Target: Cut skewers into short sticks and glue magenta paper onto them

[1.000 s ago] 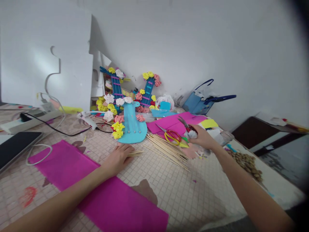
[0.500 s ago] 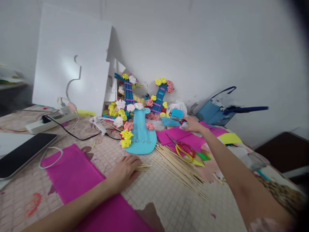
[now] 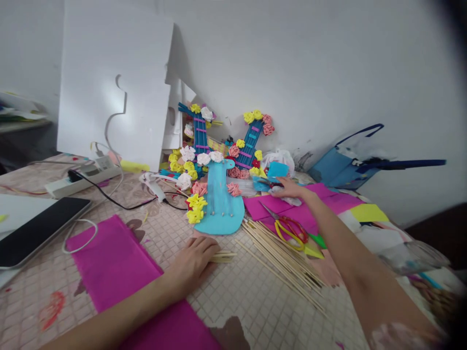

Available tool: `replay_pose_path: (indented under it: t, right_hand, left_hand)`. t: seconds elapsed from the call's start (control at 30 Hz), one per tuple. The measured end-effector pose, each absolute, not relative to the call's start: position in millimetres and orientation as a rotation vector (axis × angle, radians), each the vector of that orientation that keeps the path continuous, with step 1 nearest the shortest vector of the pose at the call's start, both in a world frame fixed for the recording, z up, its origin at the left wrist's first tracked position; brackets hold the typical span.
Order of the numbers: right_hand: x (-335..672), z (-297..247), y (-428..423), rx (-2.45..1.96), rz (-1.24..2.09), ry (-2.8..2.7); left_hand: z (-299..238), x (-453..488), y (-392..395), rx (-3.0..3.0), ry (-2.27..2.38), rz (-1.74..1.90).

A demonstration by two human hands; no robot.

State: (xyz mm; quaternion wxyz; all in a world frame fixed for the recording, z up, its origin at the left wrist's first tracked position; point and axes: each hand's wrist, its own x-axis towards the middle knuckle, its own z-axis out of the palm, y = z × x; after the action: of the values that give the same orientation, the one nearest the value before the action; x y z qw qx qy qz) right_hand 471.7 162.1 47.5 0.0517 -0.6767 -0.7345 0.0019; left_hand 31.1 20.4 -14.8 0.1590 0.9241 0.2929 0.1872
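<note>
In the head view, the short bamboo sticks [image 3: 225, 255] lie on the grid-patterned tabletop [image 3: 277, 311], just in front of the turquoise guitar-shaped cutout [image 3: 221, 221], their tips poking out from under the person's left hand [image 3: 193, 260]. They look light, dry and stiff to me, likely to roll apart if nudged and to snap if bent hard, so I'd pinch them around the middle as one bunch. The left hand is palm down, knuckles up, fingers curled over the sticks and closed on them, its forearm crossing the folded magenta paper [image 3: 113, 262]. The right arm stretches far forward, and the right hand [image 3: 291, 188] is at the dark-bladed scissors [image 3: 269, 183], beyond the yellow-and-red scissors [image 3: 290, 233]. Those should be hard and fairly weighty, best taken by the handles; with the handles mostly covered, I can't tell whether the fingers grip them or merely rest there.
</note>
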Motion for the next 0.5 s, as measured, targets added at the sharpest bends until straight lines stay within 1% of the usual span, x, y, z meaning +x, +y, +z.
replay_pose_path:
  t: [0.13,0.27,0.37,0.43,0.5]
  right_hand:
    - [439.4,78.0,134.7,-1.853,-0.081,-2.112]
    - [352.5,92.1,78.5,-1.534,-0.047,-2.124]
    - [262.0,91.8,22.5,-0.886,0.025,-2.358]
    - [203.4,88.8,-10.5,-0.586,0.065,-2.562]
    - [154.1,84.2,-33.0,-0.311,-0.046,-2.671]
  left_hand:
    - [-15.6,29.3,20.4,2.666,0.815,0.564]
    - [-10.4,29.3,22.0,2.68,0.784,0.668]
    - [-1.3,37.1,28.4,2.721,0.818,0.759]
    - [6.5,47.2,33.3,2.754,0.821,0.704]
    - [15.8,59.9,34.9,2.766,0.791,0.662]
